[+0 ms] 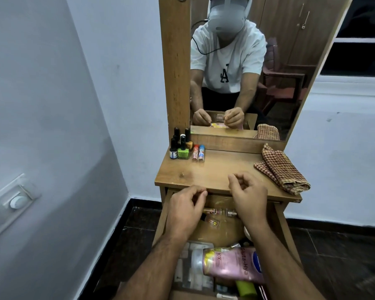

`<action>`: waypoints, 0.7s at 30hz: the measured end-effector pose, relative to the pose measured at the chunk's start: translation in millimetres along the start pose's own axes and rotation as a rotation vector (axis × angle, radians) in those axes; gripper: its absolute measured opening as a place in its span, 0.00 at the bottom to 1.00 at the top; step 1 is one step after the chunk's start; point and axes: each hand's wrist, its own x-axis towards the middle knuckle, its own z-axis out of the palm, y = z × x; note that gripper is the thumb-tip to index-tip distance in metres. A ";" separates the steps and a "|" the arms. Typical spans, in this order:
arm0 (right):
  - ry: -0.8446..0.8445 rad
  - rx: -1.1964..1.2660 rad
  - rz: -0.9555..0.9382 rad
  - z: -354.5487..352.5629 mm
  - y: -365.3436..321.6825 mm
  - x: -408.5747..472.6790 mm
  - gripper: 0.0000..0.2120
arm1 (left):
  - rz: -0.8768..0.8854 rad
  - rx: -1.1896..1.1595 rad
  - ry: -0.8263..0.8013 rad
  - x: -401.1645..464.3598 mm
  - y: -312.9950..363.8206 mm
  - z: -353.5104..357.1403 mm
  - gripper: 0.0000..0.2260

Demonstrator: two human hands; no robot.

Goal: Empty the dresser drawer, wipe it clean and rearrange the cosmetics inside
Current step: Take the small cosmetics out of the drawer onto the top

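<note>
We find both hands raised over the open dresser drawer [162, 215] at the worktop's [214, 169] front edge: the left hand [185, 210] at 7 o'clock of the worktop, fingers curled with thumb and forefinger tips together, and the right hand [248, 197] at 5 o'clock, fingers likewise curled inward. We cannot tell whether either pinches anything. The drawer holds a pink lotion bottle [234, 265] at 6 o'clock and small vials [212, 212] between the hands, while nail polish bottles [181, 146] stand at 11 o'clock on the worktop and a folded checked cloth [281, 169] lies at 3 o'clock.
</note>
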 end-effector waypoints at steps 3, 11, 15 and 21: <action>0.026 -0.004 0.068 -17.8 10.8 -18.3 0.07 | -0.049 0.093 -0.132 -4.0 -6.0 2.4 0.08; -0.106 -0.280 0.227 -34.2 14.6 -24.0 0.09 | 0.038 0.339 -0.534 -1.5 -18.6 27.9 0.15; -0.274 -0.324 0.257 -28.9 17.8 -22.7 0.06 | 0.079 0.492 -0.609 0.7 -22.7 42.5 0.17; -0.443 -0.456 0.270 -21.8 22.9 -23.3 0.05 | 0.009 0.553 -0.601 -1.5 -32.8 41.9 0.14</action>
